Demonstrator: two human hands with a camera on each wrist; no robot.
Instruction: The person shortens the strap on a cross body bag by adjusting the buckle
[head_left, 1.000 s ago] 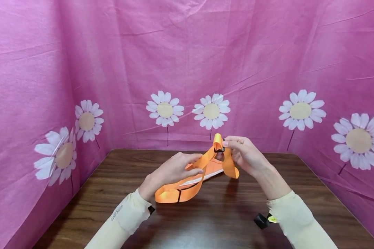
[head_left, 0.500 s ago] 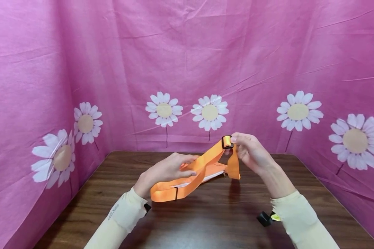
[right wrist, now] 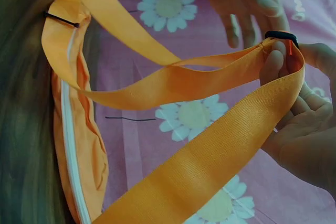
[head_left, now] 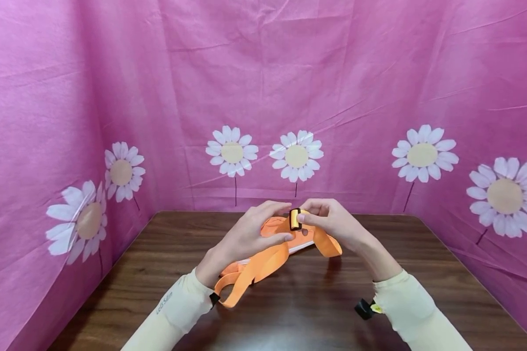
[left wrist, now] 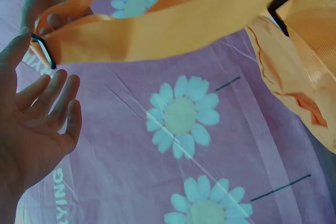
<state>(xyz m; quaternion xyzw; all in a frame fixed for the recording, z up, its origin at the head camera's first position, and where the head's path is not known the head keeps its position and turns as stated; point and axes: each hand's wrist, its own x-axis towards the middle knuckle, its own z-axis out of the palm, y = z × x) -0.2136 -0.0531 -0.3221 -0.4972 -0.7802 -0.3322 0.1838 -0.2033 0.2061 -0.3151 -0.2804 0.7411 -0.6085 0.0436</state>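
An orange fabric bag (right wrist: 97, 150) with a white zipper (right wrist: 68, 124) lies at the middle of the table, its wide orange strap (head_left: 263, 263) looping up and around it. My right hand (head_left: 340, 224) pinches the strap at a black slide buckle (head_left: 295, 220), held above the bag between the two hands. Just left of the buckle is my left hand (head_left: 250, 231), its fingers extended and thumb apart. In the left wrist view the buckle (left wrist: 44, 51) stands just beyond the left fingertips. A second black strap fitting (right wrist: 62, 19) sits near one end of the bag.
The dark wooden table (head_left: 307, 302) carries the bag. A pink cloth backdrop (head_left: 263, 87) with white daisies hangs behind and on both sides. Black wrist gear (head_left: 364, 308) hangs below the right sleeve.
The right hand first lifted the buckle to the right, then brought it left and lower, toward the left hand. The near loop of strap now droops lower over the front of the bag.
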